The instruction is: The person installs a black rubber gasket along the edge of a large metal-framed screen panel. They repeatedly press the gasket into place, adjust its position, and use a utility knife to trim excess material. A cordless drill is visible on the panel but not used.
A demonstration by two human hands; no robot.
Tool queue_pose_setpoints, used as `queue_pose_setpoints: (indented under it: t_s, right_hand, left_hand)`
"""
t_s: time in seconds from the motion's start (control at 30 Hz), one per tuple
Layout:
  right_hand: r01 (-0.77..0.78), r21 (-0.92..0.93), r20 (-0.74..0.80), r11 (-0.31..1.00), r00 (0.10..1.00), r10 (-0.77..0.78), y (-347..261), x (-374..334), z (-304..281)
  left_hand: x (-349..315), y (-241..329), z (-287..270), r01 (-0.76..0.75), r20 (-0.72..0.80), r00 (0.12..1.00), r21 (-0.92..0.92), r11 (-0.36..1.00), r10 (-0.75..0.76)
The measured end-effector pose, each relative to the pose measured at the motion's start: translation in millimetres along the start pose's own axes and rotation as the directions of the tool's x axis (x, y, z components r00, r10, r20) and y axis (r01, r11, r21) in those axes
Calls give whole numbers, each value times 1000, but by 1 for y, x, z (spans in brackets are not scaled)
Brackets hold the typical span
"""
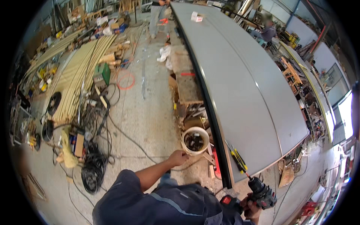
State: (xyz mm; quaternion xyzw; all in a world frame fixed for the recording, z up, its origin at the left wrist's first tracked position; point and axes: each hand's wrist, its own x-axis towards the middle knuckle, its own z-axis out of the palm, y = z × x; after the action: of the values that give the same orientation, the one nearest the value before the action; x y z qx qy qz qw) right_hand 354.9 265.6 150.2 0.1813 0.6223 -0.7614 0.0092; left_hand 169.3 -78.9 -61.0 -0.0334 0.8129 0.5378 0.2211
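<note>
My right hand grips a cordless drill with a dark body and a bit pointing toward the near corner of a long grey panel. On that corner lie yellow-and-black screwdrivers. My left hand looks closed, just short of a white bucket holding dark small pieces I cannot name. Whether anything is inside those fingers is hidden. A black strip runs along the panel's left edge.
Black cables coil on the floor at left, and one crosses toward the bucket. Beyond them are stacked yellowish profiles and a green box. A person stands at the panel's far end; another person is at far right.
</note>
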Motion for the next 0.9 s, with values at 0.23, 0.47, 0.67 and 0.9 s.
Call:
queue_pose_setpoints:
  t_s: [0.23, 0.47, 0.67, 0.9]
  right_hand:
    - [-109, 51, 109, 993, 989, 103, 41, -4, 5]
    - [-47, 233, 102, 971, 995, 24, 24, 23, 83]
    - [11, 217, -18, 976, 1000, -8, 8, 25, 115]
    - [76, 197, -180, 977, 983, -40, -6, 65, 200]
  left_hand:
    - [22, 70, -48, -67, 36, 997, -186, 980, 75]
    - [41, 103, -105, -251, -277, 923, 98, 963, 269]
    - [147, 117, -214, -210, -456, 830, 276, 938, 320]
    - [309, 123, -316, -157, -498, 777, 438, 885, 385]
